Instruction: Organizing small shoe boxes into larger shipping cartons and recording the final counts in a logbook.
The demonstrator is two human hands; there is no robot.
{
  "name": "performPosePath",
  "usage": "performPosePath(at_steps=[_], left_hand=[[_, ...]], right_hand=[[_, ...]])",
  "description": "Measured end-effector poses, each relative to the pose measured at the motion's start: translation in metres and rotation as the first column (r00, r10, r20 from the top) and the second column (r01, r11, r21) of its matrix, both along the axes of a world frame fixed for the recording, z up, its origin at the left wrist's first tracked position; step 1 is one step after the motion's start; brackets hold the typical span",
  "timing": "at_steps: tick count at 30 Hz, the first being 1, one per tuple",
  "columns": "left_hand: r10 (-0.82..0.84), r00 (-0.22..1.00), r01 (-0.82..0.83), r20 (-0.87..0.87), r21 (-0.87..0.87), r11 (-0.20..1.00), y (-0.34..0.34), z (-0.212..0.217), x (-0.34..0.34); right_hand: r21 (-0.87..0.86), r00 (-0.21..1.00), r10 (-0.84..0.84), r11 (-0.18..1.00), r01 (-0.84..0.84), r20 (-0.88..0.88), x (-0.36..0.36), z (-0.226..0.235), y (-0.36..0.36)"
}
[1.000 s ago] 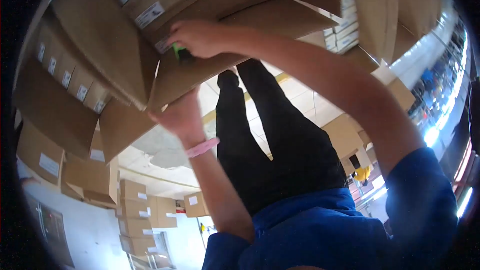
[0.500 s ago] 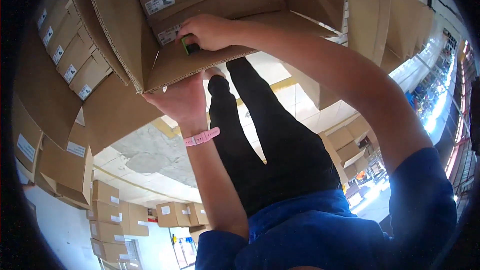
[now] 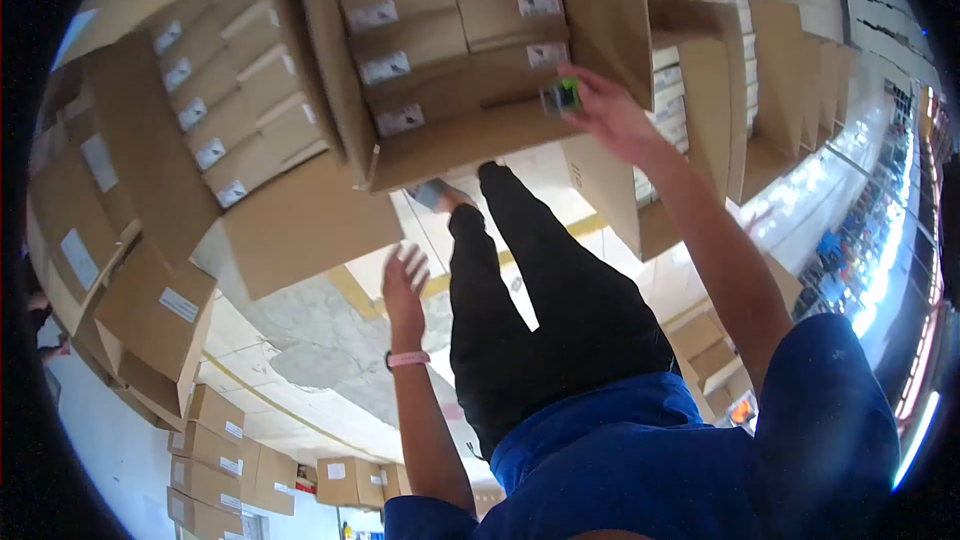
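My right hand (image 3: 612,120) is raised at the right side of a large open carton (image 3: 460,148). Its fingers are closed on a small green-and-black object (image 3: 566,93) with what looks like a see-through edge; its exact kind does not show. Inside the carton, several labelled cardboard boxes (image 3: 410,35) stand stacked in two columns. Below the carton's front flap, my left hand (image 3: 404,288) hangs in the air, apart from the cardboard. Its fingers are stretched and slightly spread, and it holds nothing. A pink band (image 3: 408,358) circles that wrist.
Another open carton with labelled boxes (image 3: 215,105) adjoins on the left, its flap (image 3: 310,230) folded outward. More open cartons (image 3: 700,90) line up to the right. Brown boxes (image 3: 205,440) are stacked at the lower left. Tiled floor (image 3: 420,220) lies around my legs.
My right hand has moved rightward from inside the carton with the green-and-black object. My left hand has come away from under the carton's front flap and lowered.
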State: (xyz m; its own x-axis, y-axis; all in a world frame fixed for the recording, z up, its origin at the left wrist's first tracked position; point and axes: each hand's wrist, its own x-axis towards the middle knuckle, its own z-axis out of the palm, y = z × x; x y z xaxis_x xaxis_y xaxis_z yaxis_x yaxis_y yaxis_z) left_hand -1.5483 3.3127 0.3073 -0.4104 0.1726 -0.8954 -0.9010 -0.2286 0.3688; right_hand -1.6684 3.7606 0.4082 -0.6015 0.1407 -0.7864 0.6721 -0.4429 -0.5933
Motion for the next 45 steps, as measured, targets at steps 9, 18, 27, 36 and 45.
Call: performPosePath(at_steps=[9, 18, 27, 36, 45], left_hand=[[0.195, 0.939, -0.165, 0.282, -0.126, 0.978, -0.091, 0.053, 0.175], [0.347, 0.933, -0.348, 0.092, -0.004, 0.937, -0.114, 0.124, 0.22], [0.796, 0.596, -0.778, 0.11, -0.165, 0.606, -0.114, 0.15, 0.335], [0.784, 0.587, -0.792, 0.202, -0.054, 0.608, -0.129, 0.135, 0.461], [0.829, 0.559, -0.824, 0.01, -0.102, 0.557, -0.425, 0.078, 0.388]], right_hand=[[0.12, 0.897, 0.389, 0.9, -0.419, 0.21, 0.143, 0.089, -0.018], [0.06, 0.976, 0.053, 0.996, -0.067, 0.212, 0.251, 0.061, 0.057], [0.122, 0.482, 0.703, 0.498, -0.858, 0.524, 0.131, 0.039, 0.015], [0.212, 0.778, 0.608, 0.749, -0.628, 0.159, 0.003, 0.078, -0.207], [0.331, 0.646, 0.666, 0.554, -0.763, 0.374, 0.03, 0.04, -0.347]])
